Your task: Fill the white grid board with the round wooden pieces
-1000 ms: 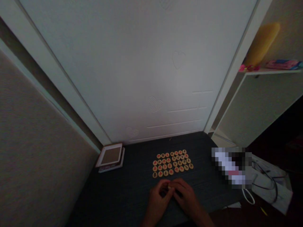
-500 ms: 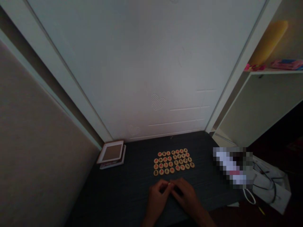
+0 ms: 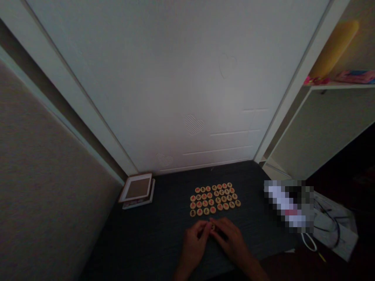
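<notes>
Between my fingertips, close to the table's front, is a round wooden Chinese chess piece (image 3: 213, 226) with a dark mark on its face. My left hand (image 3: 193, 242) pinches it from the left, and my right hand (image 3: 230, 239) pinches it from the right. The fingers cover part of its rim. Just beyond my hands, more Chinese chess pieces (image 3: 206, 211) lie flat in several rows, split into two blocks by a narrow gap. Their characters are red or black.
All this is on a dark table (image 3: 164, 226) against a white panel (image 3: 164, 97) with embossed hearts. A framed item (image 3: 140, 188) rests on a white-edged object at the back left. Rightward are a blurred-out patch (image 3: 288, 207), a white cord loop (image 3: 309, 242) and a shelf (image 3: 340, 86).
The piece between my fingers has turned so its marked face shows more. My hands stay in nearly the same place, and the view has shifted slightly. The rows look unchanged.
</notes>
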Tool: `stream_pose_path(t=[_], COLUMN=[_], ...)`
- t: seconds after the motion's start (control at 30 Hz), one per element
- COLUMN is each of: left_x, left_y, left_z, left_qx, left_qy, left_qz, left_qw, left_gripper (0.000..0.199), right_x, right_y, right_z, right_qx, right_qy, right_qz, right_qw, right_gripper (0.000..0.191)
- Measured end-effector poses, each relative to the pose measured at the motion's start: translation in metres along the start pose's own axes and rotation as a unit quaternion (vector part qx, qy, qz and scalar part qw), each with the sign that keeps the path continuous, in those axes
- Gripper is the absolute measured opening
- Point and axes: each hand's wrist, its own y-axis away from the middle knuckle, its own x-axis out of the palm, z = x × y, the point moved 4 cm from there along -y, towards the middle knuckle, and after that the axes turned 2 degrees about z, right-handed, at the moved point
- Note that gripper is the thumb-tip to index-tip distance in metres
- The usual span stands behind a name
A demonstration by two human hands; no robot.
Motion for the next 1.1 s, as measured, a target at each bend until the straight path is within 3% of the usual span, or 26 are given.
stream_pose_path(t=[0.27,0.47,0.63,0.9,1.1], left_x=[-0.001,0.001,0.000,-0.003,-0.002], left_y=[0.001,0.002,0.002,0.000,0.003], left_z=[-0.005,-0.002,0.004,-0.002,-0.004], left_qx=[0.016,0.005,-0.008,0.017,0.044], left_qy=[0.008,0.046,0.048,0.010,-0.028], left_qz=[0.007,0.014,-0.022,-0.020,-0.013], left_qw=[1.000,0.999,0.999,1.000,0.999], left_gripper=[0.034,0.032,0.029,0.030,0.032], right_x=[-0.006,-0.010,-0.012,-0.008,-0.009], right_y=[-0.010,-0.013,-0.012,-0.011,-0.010], right_z=[0.005,0.007,0.007,0.004,-0.004], right_qx=[0.038,0.061,0.079,0.086,0.106], right_qy=[-0.051,-0.075,-0.079,-0.076,-0.069], right_qz=[0.035,0.019,-0.011,0.011,-0.026], right_qw=[0.997,0.995,0.994,0.993,0.992], right_gripper=[0.034,0.027,0.026,0.026,0.028])
